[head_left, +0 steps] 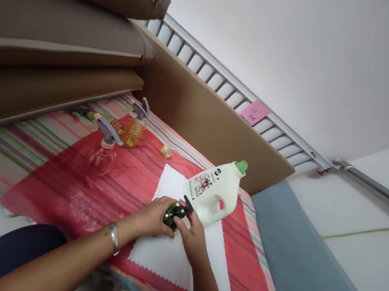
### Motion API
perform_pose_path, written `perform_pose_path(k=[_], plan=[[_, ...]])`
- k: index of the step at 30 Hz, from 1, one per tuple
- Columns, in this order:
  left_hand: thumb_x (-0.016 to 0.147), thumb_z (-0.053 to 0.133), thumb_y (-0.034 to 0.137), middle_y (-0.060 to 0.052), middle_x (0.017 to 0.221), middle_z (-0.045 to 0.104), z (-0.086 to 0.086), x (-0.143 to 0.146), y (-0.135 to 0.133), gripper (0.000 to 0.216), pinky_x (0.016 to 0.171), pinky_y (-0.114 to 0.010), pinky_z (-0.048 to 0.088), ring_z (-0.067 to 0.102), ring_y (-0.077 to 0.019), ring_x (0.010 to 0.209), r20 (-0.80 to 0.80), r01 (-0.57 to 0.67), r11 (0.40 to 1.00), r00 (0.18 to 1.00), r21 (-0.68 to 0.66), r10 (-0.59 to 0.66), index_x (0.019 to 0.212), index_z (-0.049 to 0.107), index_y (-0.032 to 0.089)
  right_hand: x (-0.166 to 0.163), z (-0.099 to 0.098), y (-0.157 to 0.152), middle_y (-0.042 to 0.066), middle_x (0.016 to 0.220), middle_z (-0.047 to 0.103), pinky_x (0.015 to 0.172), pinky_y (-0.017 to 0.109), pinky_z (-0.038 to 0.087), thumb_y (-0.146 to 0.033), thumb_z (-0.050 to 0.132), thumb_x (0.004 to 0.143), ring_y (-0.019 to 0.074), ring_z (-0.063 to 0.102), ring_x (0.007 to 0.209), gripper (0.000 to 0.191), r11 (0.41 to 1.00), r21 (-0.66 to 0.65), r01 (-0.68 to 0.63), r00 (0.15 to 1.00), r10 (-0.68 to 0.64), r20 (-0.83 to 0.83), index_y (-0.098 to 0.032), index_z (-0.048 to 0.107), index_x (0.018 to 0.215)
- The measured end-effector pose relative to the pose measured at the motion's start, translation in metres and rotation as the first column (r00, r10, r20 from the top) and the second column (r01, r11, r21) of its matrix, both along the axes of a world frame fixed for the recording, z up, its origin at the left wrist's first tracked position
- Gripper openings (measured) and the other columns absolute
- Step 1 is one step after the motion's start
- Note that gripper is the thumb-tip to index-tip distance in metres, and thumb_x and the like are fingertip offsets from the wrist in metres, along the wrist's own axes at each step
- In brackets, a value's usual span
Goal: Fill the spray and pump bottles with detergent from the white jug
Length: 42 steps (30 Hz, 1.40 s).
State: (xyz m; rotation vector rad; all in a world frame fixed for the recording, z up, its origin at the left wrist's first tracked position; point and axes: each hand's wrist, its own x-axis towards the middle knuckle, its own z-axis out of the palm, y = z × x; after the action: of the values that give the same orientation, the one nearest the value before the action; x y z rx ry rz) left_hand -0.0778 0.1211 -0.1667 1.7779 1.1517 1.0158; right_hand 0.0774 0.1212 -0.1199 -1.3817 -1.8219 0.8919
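My left hand (154, 217) is wrapped round a small dark green bottle (172, 216) standing on a white cloth (172, 254). My right hand (190, 233) pinches the bottle's dark spray head (186, 206) at the top. Just beyond the bottle stands a white detergent jug (212, 191) with a green cap (241, 166) and a printed label. A silver bangle (114, 239) sits on my left wrist.
A red plastic sheet (72, 183) covers a striped mat. On it stand a clear spray bottle (105, 152), an amber spray bottle (135, 128) and a small loose cap (166, 151). Brown cushions (53, 33) are stacked at left; a cardboard panel (210, 124) and a railing with a pink note (254, 112) lie behind.
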Motion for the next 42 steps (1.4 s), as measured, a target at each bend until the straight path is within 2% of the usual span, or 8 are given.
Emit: perform_pose_path(k=[3, 7, 11, 15, 20, 29, 34, 42], plan=[[0.047, 0.078, 0.034, -0.007, 0.120, 0.053, 0.000, -0.001, 0.000, 0.080, 0.091, -0.036, 0.039, 0.049, -0.0264, 0.109, 0.002, 0.002, 1.000, 1.000, 0.000, -0.002, 0.120, 0.047, 0.024, -0.001, -0.003, 0.000, 0.006, 0.100, 0.065, 0.093, 0.044, 0.040, -0.031, 0.068, 0.063, 0.0270, 0.056, 0.099, 0.040, 0.994, 0.004, 0.112, 0.992, -0.112, 0.059, -0.020, 0.060, 0.100], [0.048, 0.077, 0.036, -0.007, 0.120, 0.053, 0.000, 0.000, 0.000, 0.080, 0.090, -0.037, 0.040, 0.050, -0.0268, 0.107, -0.008, 0.009, 1.000, 1.000, -0.014, -0.009, 0.121, 0.047, 0.024, -0.002, -0.003, -0.002, 0.007, 0.117, 0.059, 0.095, 0.041, 0.039, -0.029, 0.062, 0.069, 0.0252, 0.052, 0.108, 0.046, 0.999, -0.041, 0.021, 0.996, -0.024, -0.082, -0.020, 0.054, 0.113], [0.048, 0.078, 0.035, -0.008, 0.122, 0.052, -0.001, 0.000, 0.000, 0.082, 0.091, -0.037, 0.039, 0.049, -0.0267, 0.109, -0.012, 0.014, 1.000, 1.000, -0.005, -0.014, 0.122, 0.046, 0.024, -0.003, -0.003, -0.002, 0.008, 0.103, 0.064, 0.095, 0.043, 0.039, -0.028, 0.067, 0.063, 0.0274, 0.055, 0.103, 0.041, 0.990, -0.037, 0.134, 0.991, -0.133, 0.017, -0.017, 0.059, 0.102], [0.047, 0.078, 0.036, -0.007, 0.121, 0.053, -0.002, -0.001, 0.000, 0.081, 0.091, -0.037, 0.039, 0.049, -0.0268, 0.108, -0.009, 0.009, 1.000, 1.000, -0.011, -0.009, 0.121, 0.047, 0.025, -0.003, -0.005, -0.001, 0.008, 0.118, 0.057, 0.096, 0.040, 0.039, -0.027, 0.063, 0.067, 0.0251, 0.051, 0.111, 0.046, 0.996, -0.087, 0.028, 0.992, -0.038, -0.117, -0.019, 0.054, 0.112], [0.047, 0.078, 0.034, -0.007, 0.120, 0.053, -0.001, -0.002, 0.000, 0.080, 0.091, -0.037, 0.039, 0.050, -0.0267, 0.108, -0.001, 0.011, 1.000, 1.000, -0.007, -0.011, 0.121, 0.047, 0.025, -0.004, -0.005, -0.002, 0.009, 0.107, 0.063, 0.098, 0.045, 0.036, -0.028, 0.069, 0.060, 0.0277, 0.054, 0.105, 0.044, 0.988, -0.021, 0.155, 0.988, -0.154, 0.021, -0.017, 0.060, 0.102], [0.047, 0.078, 0.035, -0.007, 0.121, 0.052, 0.000, -0.003, -0.001, 0.081, 0.092, -0.038, 0.039, 0.048, -0.0271, 0.109, -0.008, 0.001, 1.000, 1.000, -0.014, -0.001, 0.121, 0.047, 0.025, -0.005, -0.008, -0.003, 0.008, 0.106, 0.063, 0.095, 0.043, 0.039, -0.029, 0.067, 0.063, 0.0262, 0.055, 0.103, 0.042, 0.990, 0.001, 0.138, 0.990, -0.138, 0.002, -0.018, 0.058, 0.102], [0.047, 0.078, 0.032, -0.005, 0.121, 0.053, -0.001, -0.004, -0.001, 0.080, 0.092, -0.037, 0.039, 0.049, -0.0258, 0.109, 0.013, 0.017, 1.000, 1.000, 0.019, -0.017, 0.121, 0.046, 0.028, -0.006, -0.013, -0.003, 0.009, 0.117, 0.058, 0.096, 0.040, 0.039, -0.028, 0.061, 0.070, 0.0235, 0.051, 0.110, 0.042, 0.999, -0.030, 0.017, 0.988, -0.022, -0.155, -0.019, 0.054, 0.110], [0.052, 0.075, 0.036, -0.008, 0.122, 0.053, -0.001, -0.002, -0.001, 0.076, 0.094, -0.039, 0.037, 0.049, -0.0277, 0.109, -0.058, -0.023, 1.000, 0.998, -0.007, 0.023, 0.122, 0.046, 0.025, -0.026, -0.012, -0.008, 0.004, 0.082, 0.063, 0.077, 0.036, 0.045, -0.041, 0.067, 0.062, 0.0233, 0.058, 0.081, 0.032, 0.932, 0.152, 0.328, 0.934, -0.344, 0.098, -0.021, 0.056, 0.084]])
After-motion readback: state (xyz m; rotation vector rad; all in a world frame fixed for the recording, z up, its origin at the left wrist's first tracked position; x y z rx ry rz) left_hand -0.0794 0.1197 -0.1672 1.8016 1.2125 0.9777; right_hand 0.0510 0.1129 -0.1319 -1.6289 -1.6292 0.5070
